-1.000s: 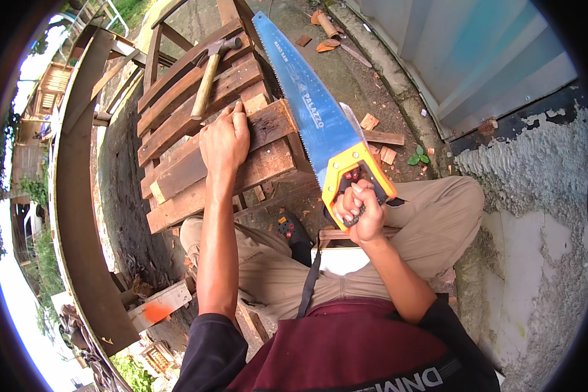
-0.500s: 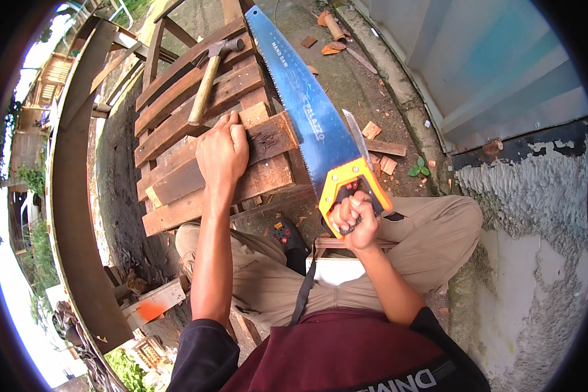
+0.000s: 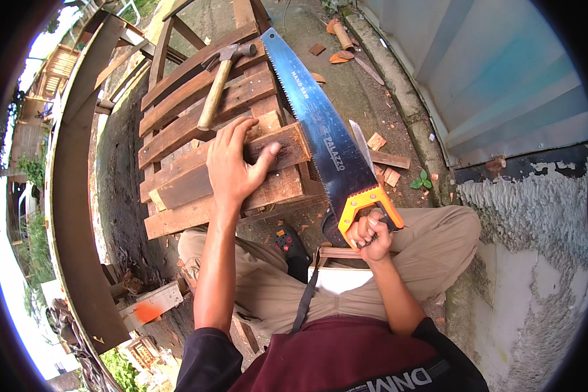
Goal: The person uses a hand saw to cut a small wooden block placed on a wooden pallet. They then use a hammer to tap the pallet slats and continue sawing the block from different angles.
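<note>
My right hand (image 3: pixel 370 235) is wrapped around the orange and black handle of a handsaw (image 3: pixel 317 124). The saw's blue blade slants up and away to the left, its toothed edge close beside the right end of a wooden plank (image 3: pixel 287 145). Whether the teeth touch the wood, I cannot tell. That plank lies across a slatted wooden bench (image 3: pixel 248 88). On it rests my left hand (image 3: pixel 234 163), fingers stretched forward and thumb spread to the right. Just beyond that hand a claw hammer (image 3: pixel 215 95) with a wooden handle lies on the slats.
Wood offcuts (image 3: pixel 391 159) and dry leaves (image 3: pixel 341 57) are scattered on the ground to the right. A grey metal wall (image 3: pixel 490 78) and a rough concrete wall (image 3: pixel 522 202) stand on that side. Along the left runs a long brown board (image 3: pixel 78 196).
My left hand has loosened from a closed grip on the plank, its thumb now spread out. The saw and my right hand have shifted slightly right and nearer to me.
</note>
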{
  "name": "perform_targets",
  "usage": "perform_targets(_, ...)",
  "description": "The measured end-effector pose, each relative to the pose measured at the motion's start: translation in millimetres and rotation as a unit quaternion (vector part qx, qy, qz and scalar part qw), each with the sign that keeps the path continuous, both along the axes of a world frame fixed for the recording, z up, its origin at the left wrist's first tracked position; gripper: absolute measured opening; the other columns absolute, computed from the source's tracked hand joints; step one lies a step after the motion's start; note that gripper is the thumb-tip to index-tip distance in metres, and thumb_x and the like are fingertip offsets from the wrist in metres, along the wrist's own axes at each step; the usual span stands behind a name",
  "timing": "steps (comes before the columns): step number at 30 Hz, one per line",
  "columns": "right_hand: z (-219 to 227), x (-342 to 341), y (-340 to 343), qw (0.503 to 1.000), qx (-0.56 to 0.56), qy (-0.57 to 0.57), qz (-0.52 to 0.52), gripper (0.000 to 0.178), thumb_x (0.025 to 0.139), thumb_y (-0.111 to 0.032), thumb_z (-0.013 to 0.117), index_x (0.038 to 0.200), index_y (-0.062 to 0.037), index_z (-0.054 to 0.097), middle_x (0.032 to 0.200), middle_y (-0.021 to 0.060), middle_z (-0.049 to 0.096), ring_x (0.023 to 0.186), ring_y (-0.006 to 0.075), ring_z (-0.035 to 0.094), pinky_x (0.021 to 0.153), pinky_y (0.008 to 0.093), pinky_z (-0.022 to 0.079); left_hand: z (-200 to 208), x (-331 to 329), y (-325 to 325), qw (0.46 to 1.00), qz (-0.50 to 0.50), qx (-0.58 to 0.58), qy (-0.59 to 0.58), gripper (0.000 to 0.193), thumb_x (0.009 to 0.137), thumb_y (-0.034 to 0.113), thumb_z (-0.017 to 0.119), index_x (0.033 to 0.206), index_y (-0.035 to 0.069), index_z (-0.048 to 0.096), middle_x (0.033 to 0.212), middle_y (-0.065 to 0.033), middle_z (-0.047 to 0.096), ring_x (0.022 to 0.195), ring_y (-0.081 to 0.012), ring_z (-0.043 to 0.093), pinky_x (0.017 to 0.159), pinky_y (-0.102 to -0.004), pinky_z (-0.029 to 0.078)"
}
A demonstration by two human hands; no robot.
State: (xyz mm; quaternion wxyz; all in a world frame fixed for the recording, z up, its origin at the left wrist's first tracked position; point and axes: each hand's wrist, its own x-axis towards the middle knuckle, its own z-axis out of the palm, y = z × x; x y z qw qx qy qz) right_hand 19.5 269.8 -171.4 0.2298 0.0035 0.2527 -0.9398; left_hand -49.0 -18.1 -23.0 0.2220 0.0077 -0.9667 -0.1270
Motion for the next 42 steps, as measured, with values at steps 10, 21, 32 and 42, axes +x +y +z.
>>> perform_targets(10, 2.5, 22.9, -3.9, 0.999, -0.023, 0.031, -0.008, 0.026, 0.099, -0.015, 0.046, 0.075, -0.0108, 0.036, 0.061, 0.0044, 0.037, 0.054, 0.0162, 0.041, 0.052, 0.0325, 0.039, -13.3, 14.9, 16.5, 0.997, -0.049, -0.063, 0.024, 0.080, 0.072, 0.050, 0.089, 0.129, 0.002, 0.058, 0.125, -0.0172, 0.062, 0.119, -0.0373, 0.057, 0.102, -0.0487, 0.044)
perform_targets(21, -10.0, 50.8, 22.1, 0.998, 0.057, -0.012, -0.018, 0.032, 0.096, -0.018, 0.049, 0.069, -0.0147, 0.033, 0.054, 0.0025, 0.035, 0.044, 0.0148, 0.035, 0.046, 0.0329, 0.036, -7.7, 13.3, 19.8, 0.998, -0.035, -0.042, -0.008, 0.080, 0.073, 0.053, 0.087, 0.128, 0.002, 0.058, 0.123, -0.0171, 0.062, 0.117, -0.0371, 0.056, 0.102, -0.0490, 0.042)
perform_targets(32, -28.7, 69.1, 39.6, 0.996, 0.062, -0.065, -0.024, 0.031, 0.094, -0.017, 0.047, 0.066, -0.0140, 0.035, 0.052, 0.0024, 0.034, 0.042, 0.0154, 0.036, 0.040, 0.0328, 0.033, -5.7, 15.0, 20.0, 0.999, -0.026, -0.041, -0.008, 0.081, 0.070, 0.051, 0.089, 0.127, 0.001, 0.060, 0.118, -0.0166, 0.062, 0.109, -0.0368, 0.056, 0.097, -0.0482, 0.044)
perform_targets(42, 10.7, -25.2, -32.0, 0.999, 0.017, -0.019, -0.023, 0.032, 0.097, -0.021, 0.048, 0.067, -0.0142, 0.037, 0.054, 0.0003, 0.033, 0.045, 0.0142, 0.034, 0.048, 0.0346, 0.035, -9.1, 6.2, 14.8, 0.997, -0.040, -0.064, 0.008, 0.081, 0.070, 0.053, 0.089, 0.126, 0.001, 0.060, 0.113, -0.0158, 0.062, 0.104, -0.0358, 0.056, 0.094, -0.0483, 0.044)
